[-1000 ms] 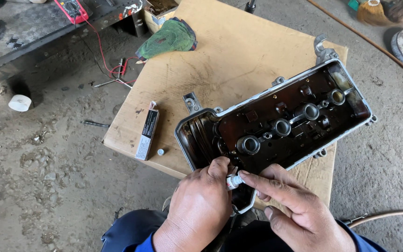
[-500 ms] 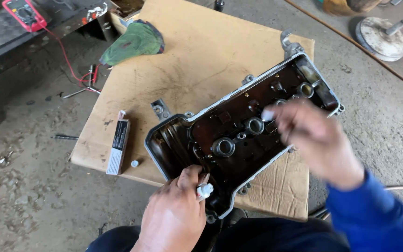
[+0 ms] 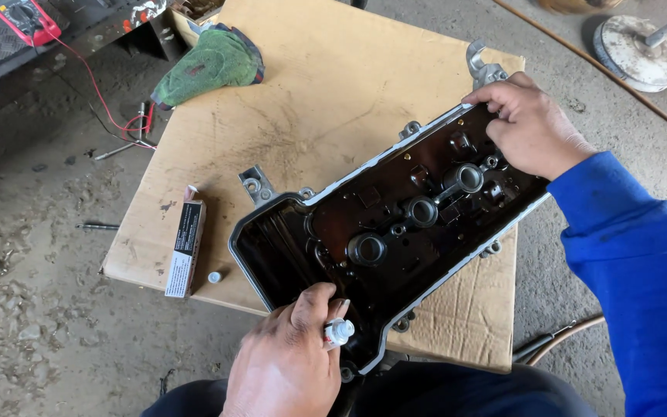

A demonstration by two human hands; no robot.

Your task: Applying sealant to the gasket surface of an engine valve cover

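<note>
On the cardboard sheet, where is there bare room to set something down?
Bare brown cardboard sheet lies between the green cloth and the black oily engine cover. A smaller patch lies right of the small box. Crowded: both cover ends, under the left hand and right hand.

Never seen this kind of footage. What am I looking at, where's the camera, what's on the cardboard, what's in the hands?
No machine here: a person's two bare hands, filmed by one camera worn on the head and looking down. A sheet of cardboard lies on a dirty concrete floor. On it sits an engine valve cover, inner side up, dark and oily, with round tube openings in a row. The left hand rests on the cover's near edge and holds a small white tube nozzle. The right hand, in a blue sleeve, grips the far end. Beside the cover lie a small carton box and a white cap; a green rag lies at the cardboard's far left edge.
</note>
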